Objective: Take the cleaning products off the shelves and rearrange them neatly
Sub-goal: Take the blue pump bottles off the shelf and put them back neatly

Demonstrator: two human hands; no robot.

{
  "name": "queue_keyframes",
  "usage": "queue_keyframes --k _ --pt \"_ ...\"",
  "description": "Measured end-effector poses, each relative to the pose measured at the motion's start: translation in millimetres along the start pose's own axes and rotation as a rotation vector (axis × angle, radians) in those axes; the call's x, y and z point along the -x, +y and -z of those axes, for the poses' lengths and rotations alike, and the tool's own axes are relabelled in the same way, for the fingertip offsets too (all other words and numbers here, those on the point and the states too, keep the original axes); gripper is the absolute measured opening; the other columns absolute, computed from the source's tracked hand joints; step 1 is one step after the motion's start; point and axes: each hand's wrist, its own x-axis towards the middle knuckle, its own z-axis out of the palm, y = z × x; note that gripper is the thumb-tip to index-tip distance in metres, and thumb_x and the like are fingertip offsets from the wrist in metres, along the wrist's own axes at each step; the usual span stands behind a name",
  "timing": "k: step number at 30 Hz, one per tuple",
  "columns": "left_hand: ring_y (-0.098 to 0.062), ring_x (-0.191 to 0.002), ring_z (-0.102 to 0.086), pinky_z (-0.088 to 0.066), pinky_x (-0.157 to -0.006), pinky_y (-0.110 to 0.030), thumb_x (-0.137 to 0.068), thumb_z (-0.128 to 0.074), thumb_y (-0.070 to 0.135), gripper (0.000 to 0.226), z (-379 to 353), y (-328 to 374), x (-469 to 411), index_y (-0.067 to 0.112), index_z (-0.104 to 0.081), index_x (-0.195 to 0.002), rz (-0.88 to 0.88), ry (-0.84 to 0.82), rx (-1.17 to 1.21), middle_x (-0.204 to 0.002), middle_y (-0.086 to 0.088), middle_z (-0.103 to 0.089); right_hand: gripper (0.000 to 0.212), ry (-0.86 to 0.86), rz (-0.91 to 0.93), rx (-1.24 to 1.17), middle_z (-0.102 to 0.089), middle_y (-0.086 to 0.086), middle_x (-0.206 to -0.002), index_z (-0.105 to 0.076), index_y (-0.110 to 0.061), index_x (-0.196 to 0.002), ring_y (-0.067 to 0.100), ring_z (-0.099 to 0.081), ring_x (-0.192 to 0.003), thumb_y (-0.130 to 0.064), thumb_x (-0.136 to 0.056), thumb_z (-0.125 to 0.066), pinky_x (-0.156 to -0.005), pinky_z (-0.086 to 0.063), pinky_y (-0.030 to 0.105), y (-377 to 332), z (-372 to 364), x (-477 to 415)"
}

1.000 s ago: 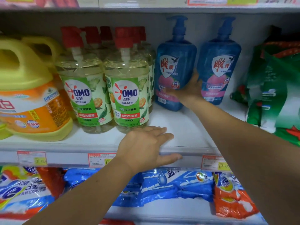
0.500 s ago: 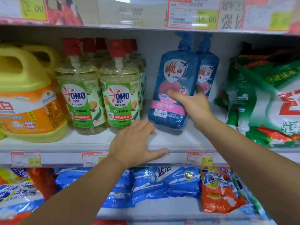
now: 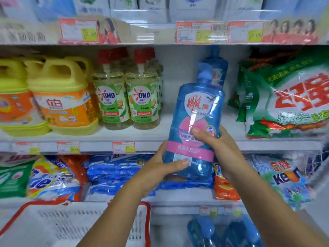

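The left hand (image 3: 160,168) cups the base of the blue pump bottle (image 3: 195,122) and the right hand (image 3: 220,148) grips its label, holding it clear in front of the middle shelf (image 3: 99,136). Best keep it upright with the base supported and the pump untouched.

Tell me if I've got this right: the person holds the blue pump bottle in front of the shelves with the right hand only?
Not quite. The head view shows both hands on the blue pump bottle: the left hand grips its lower left side and the right hand its right side, in front of the shelves.
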Motion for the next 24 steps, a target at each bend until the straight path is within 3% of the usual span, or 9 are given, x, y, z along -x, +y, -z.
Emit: queue_keyframes --k 2,5,9,12,16,18,22,24 --pt "-0.020 -0.103 -0.071 -0.059 -0.075 -0.033 -0.061 -0.084 0.025 0.075 -3.2 -8.6 10.8 0.030 -0.052 -0.129 -0.027 0.030 -0.012 -0.112 0.002 -0.073 0.065 -0.078 -0.026 0.114 -0.076 -0.004 -0.105 -0.057 -0.027 -0.126 0.015 -0.075 -0.088 -0.039 -0.068 -0.085 -0.062 -0.057 0.024 -1.6 3.5 10.7" --pt "-0.013 -0.102 -0.070 -0.057 -0.077 -0.025 -0.065 -0.084 0.012 0.070 -7.5 -10.4 19.3 0.034 -0.054 -0.125 -0.127 0.102 -0.070 -0.109 0.008 -0.073 0.075 -0.119 -0.070 0.274 -0.074 -0.011 -0.108 -0.053 -0.037 -0.127 0.010 -0.074 -0.088 -0.061 -0.059 -0.075 -0.064 -0.058 0.029 -14.5 12.4 15.5" --pt "-0.004 -0.107 -0.066 -0.054 -0.082 -0.019 -0.070 -0.086 0.002 0.085 -18.0 -1.5 24.4 0.044 -0.044 -0.130 -0.289 0.110 -0.306 -0.118 0.017 -0.067 0.111 0.167 0.060 0.123 -0.066 -0.011 -0.122 -0.030 -0.037 -0.143 0.011 -0.070 -0.102 -0.059 -0.051 -0.088 -0.086 -0.058 0.041 -14.5 7.6 13.9" --pt "-0.007 -0.108 -0.065 -0.055 -0.083 -0.024 -0.068 -0.088 0.005 0.084 -32.9 2.9 29.1 0.042 -0.044 -0.129 -0.392 0.132 -0.376 -0.118 0.013 -0.066 0.123 0.333 0.206 0.143 -0.049 -0.010 -0.139 -0.005 -0.040 -0.153 0.010 -0.058 -0.119 -0.050 -0.063 -0.087 -0.102 -0.047 0.037 -18.7 6.5 15.2" --pt "-0.003 -0.110 -0.055 -0.054 -0.085 -0.036 -0.059 -0.090 0.033 0.091 -47.4 -0.4 32.2 0.053 -0.035 -0.129 -0.426 0.271 -0.648 -0.117 0.019 -0.055 0.123 0.356 0.264 0.144 -0.051 -0.007 -0.138 -0.019 -0.033 -0.149 0.008 -0.058 -0.118 -0.059 -0.051 -0.089 -0.103 -0.050 0.039 -23.8 13.5 16.7" --pt "-0.001 -0.112 -0.054 -0.054 -0.086 -0.035 -0.060 -0.090 0.040 0.093 -47.5 1.7 33.5 0.055 -0.032 -0.130 -0.402 0.216 -0.699 -0.119 0.021 -0.052 0.112 0.367 0.261 0.129 -0.055 -0.006 -0.133 -0.027 -0.035 -0.143 0.010 -0.062 -0.114 -0.060 -0.050 -0.084 -0.099 -0.053 0.043 -20.9 18.3 19.2" --pt "0.012 -0.107 -0.058 -0.049 -0.080 -0.009 -0.072 -0.088 0.027 0.075 -32.9 10.5 34.9 0.057 -0.040 -0.122 -0.204 -0.041 -0.499 -0.122 0.026 -0.058 0.099 0.312 0.332 0.039 -0.057 0.000 -0.134 -0.035 -0.036 -0.140 0.016 -0.064 -0.114 -0.049 -0.055 -0.083 -0.093 -0.057 0.045 -15.6 24.9 25.8" --pt "0.006 -0.110 -0.061 -0.051 -0.085 -0.015 -0.070 -0.087 0.026 0.075 -23.0 6.4 33.8 0.051 -0.044 -0.125 -0.056 -0.152 -0.297 -0.123 0.023 -0.064 0.097 0.232 0.332 -0.005 -0.059 0.001 -0.133 -0.036 -0.038 -0.139 0.018 -0.066 -0.113 -0.045 -0.054 -0.083 -0.092 -0.057 0.046 -13.7 20.4 28.2"
